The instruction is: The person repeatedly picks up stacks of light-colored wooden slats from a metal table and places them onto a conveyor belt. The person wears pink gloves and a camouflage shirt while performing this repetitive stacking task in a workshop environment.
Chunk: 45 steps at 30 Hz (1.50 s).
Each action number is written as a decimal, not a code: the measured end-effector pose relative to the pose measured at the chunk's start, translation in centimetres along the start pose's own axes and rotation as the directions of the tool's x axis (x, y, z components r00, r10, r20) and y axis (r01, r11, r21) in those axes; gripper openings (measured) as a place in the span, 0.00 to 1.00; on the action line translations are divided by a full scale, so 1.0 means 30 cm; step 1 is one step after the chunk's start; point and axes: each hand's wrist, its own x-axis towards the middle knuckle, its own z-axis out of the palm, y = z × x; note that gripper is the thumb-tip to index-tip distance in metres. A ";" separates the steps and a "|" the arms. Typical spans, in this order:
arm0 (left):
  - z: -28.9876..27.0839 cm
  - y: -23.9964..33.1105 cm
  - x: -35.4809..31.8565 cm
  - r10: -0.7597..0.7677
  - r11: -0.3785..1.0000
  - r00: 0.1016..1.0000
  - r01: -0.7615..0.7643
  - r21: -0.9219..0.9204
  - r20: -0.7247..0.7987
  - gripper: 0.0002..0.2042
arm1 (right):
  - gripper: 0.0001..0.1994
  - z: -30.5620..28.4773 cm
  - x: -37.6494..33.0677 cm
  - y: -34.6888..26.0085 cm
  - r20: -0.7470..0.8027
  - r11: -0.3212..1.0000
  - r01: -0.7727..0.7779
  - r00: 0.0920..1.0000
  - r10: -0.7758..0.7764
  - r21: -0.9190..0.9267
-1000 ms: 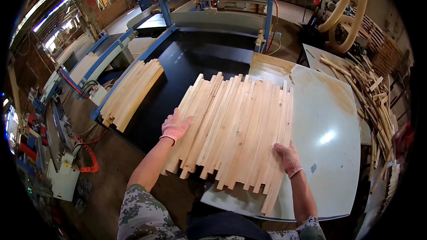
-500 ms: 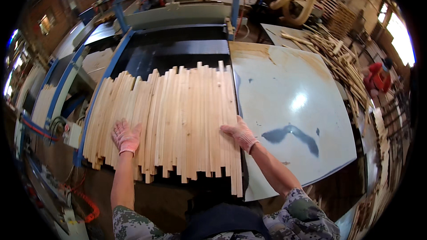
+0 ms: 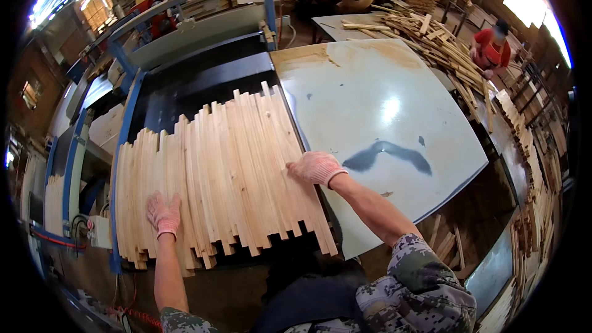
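Side by side on a dark machine bed point(image 3: 185, 89) lies a wide layer of pale wooden strips point(image 3: 231, 166), their near and far ends uneven. My left hand point(image 3: 163, 214), in a pinkish knit glove, rests flat on the strips at the left, fingers spread. At the right edge of the layer, my right hand point(image 3: 316, 168), gloved alike, lies over the outer strips with its thumb and fingers reaching onto them. Its fingers look stretched out, partly hidden by the back of the hand. Neither hand grips a strip.
A blue frame point(image 3: 126, 111) borders the bed at left and arches over its far end. To the right is a pale sheet-topped table point(image 3: 394, 123) with a dark stain. Loose wood offcuts point(image 3: 444, 49) are heaped behind it. A person in red point(image 3: 491, 46) stands at far right.
The view has turned to the right, so the scene sits further left and tilted. Both hands remain on the strips, which still lie on the bed.
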 end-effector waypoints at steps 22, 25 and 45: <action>-0.266 -0.979 0.133 -0.454 0.875 0.846 0.482 0.039 -0.281 0.50 | 0.27 0.355 0.182 0.363 -0.599 0.575 0.547 0.792 -0.119 0.609; -0.157 -1.179 0.141 -0.307 0.901 0.820 0.414 0.130 -0.482 0.48 | 0.28 0.346 0.175 0.277 -0.646 0.592 0.607 0.741 -0.182 0.530; -0.080 0.080 -0.657 0.834 0.024 0.542 0.157 -0.987 0.107 0.24 | 0.30 0.416 0.049 0.329 -0.597 0.387 0.596 0.791 -0.133 0.704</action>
